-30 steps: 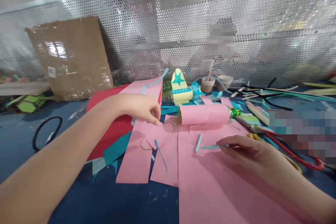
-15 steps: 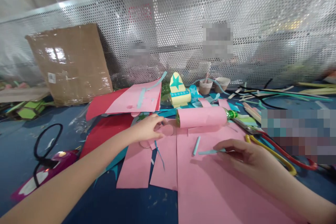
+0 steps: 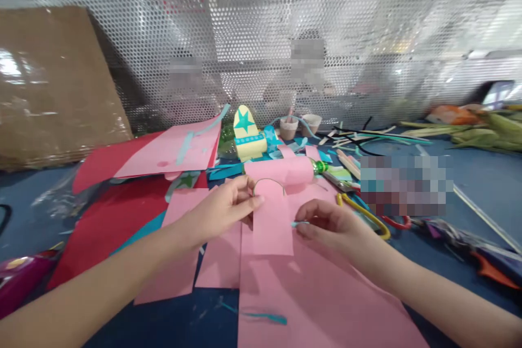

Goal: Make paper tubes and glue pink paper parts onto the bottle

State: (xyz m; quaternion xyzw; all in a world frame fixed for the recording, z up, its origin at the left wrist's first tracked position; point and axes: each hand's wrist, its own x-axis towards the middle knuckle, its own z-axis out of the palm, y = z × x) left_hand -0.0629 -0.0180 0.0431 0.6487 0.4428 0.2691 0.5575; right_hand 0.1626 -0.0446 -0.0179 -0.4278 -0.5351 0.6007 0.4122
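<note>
My left hand [image 3: 232, 201] pinches the left edge of a small pink paper piece [image 3: 272, 223] whose rounded top has a dark curved line along it. The piece is held upright above a large pink sheet [image 3: 310, 293]. Just to its right, my right hand [image 3: 326, 223] is closed on a thin light-blue stick [image 3: 299, 223], of which only the tip shows. Behind the held piece lies a green bottle wrapped in pink paper [image 3: 281, 170]. A teal strip [image 3: 267, 317] is on the large sheet's near part.
Red sheets [image 3: 110, 228] and cut pink pieces [image 3: 220, 261] spread to the left. Yellow-handled pliers [image 3: 367, 215] are at right. Farther back stand a yellow paper shape with a teal star [image 3: 247, 130] and paper cups [image 3: 288, 128] before a perforated metal screen [image 3: 253, 27].
My left hand has taken up the small pink piece and raised it. My right hand has moved beside it with the light-blue stick. The view has swung to the right.
</note>
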